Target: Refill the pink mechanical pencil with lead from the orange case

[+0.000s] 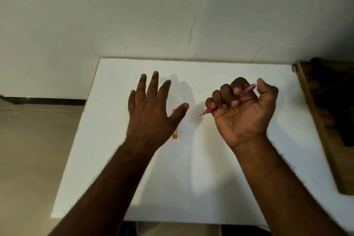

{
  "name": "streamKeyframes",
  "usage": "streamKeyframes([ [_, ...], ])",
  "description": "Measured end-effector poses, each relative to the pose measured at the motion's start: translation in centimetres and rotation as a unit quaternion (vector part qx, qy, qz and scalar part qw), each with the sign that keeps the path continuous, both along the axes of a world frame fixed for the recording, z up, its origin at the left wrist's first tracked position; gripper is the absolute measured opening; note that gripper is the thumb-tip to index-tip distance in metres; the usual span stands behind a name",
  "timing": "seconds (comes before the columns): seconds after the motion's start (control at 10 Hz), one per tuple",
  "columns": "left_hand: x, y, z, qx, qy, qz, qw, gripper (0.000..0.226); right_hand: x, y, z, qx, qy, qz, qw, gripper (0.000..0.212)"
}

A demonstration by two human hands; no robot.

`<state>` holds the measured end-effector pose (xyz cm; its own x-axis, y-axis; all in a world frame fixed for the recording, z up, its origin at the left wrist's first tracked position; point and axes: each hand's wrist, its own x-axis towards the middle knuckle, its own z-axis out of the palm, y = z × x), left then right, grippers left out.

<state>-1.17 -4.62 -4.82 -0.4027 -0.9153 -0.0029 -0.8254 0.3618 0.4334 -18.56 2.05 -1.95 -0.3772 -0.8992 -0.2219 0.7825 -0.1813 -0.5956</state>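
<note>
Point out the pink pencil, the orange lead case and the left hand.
pink pencil (247, 90), head view, barrel near thumb.
orange lead case (175, 134), head view, near end.
left hand (151, 109), head view, back.

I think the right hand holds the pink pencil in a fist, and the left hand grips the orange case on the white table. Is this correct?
Not quite. In the head view the left hand is open with fingers spread above the orange case, not gripping it; the case lies on the white table. The rest holds: the right hand grips the pink pencil in a fist.
</note>
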Motion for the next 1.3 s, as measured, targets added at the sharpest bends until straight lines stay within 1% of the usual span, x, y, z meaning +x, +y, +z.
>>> streamKeyframes([
  [0.2,0.02,-0.04,-0.04,0.002,-0.004,-0.003,1.000,0.082,-0.02,0.04,-0.09,-0.003,0.004,0.009,1.000,0.052],
  [0.3,0.07,-0.09,-0.05,0.003,-0.005,-0.002,1.000,0.083,0.07,-0.03,-0.06,-0.004,0.010,0.005,1.000,0.050],
  [0.4,0.04,-0.09,-0.04,0.002,-0.004,0.000,1.000,0.084,0.02,-0.07,0.00,-0.006,0.012,0.010,1.000,0.053],
  [0.7,0.04,-0.01,0.08,0.004,-0.005,-0.001,1.000,0.085,0.33,-0.15,0.09,-0.008,0.062,0.011,0.998,0.057],
  [0.8,0.03,-0.01,0.05,0.006,-0.005,-0.001,1.000,0.085,0.31,-0.21,0.07,-0.010,0.070,0.006,0.997,0.054],
  [0.9,0.01,-0.03,0.12,0.005,-0.005,-0.002,1.000,0.085,0.29,-0.23,0.12,-0.002,0.072,0.015,0.997,0.057],
  [1.2,-0.02,-0.01,0.02,-0.004,-0.003,0.000,1.000,0.085,0.64,-0.37,0.13,0.005,0.098,0.025,0.995,0.055],
  [1.3,0.01,-0.03,0.01,-0.003,-0.004,-0.001,1.000,0.085,0.68,-0.35,0.07,-0.006,0.096,0.018,0.995,0.053],
])
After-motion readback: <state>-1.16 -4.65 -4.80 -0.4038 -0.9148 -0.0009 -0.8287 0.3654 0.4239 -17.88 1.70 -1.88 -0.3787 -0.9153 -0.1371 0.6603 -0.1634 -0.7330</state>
